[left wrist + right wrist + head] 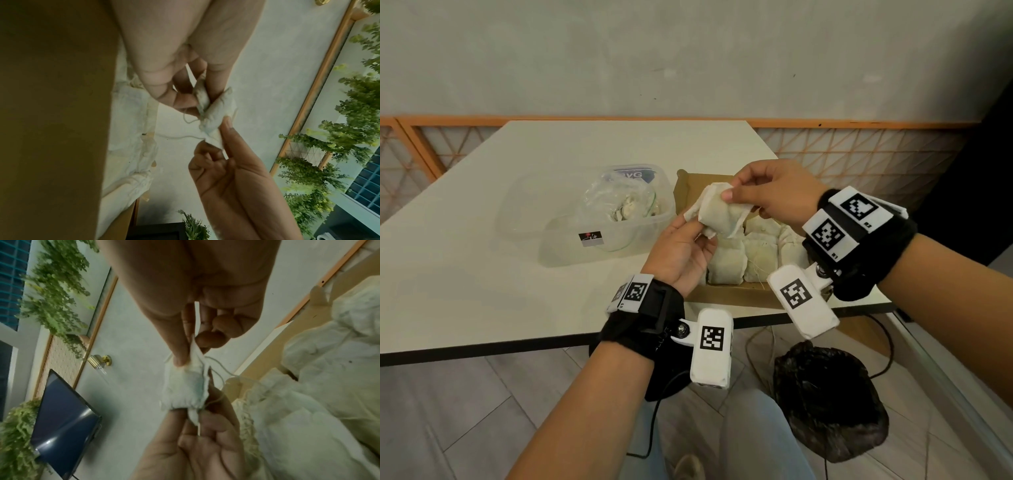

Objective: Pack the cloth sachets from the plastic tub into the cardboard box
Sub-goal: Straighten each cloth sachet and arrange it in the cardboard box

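Both hands hold one off-white cloth sachet (722, 214) in the air above the open cardboard box (685, 186). My left hand (693, 228) pinches its lower left edge; my right hand (732, 192) pinches its upper corner between thumb and forefinger. In the wrist views the sachet (216, 112) (186, 389) is stretched between the two hands, loose threads trailing from it. Several sachets (756, 253) lie packed flat in rows inside the box. The clear plastic tub (558, 246) stands left of the box, holding a crumpled clear bag (616, 202) with a few sachets inside.
The white table (500, 274) has its near edge just under my wrists. A black bag (828, 401) and cables lie on the floor below. An orange-framed lattice partition (859, 154) runs behind the table.
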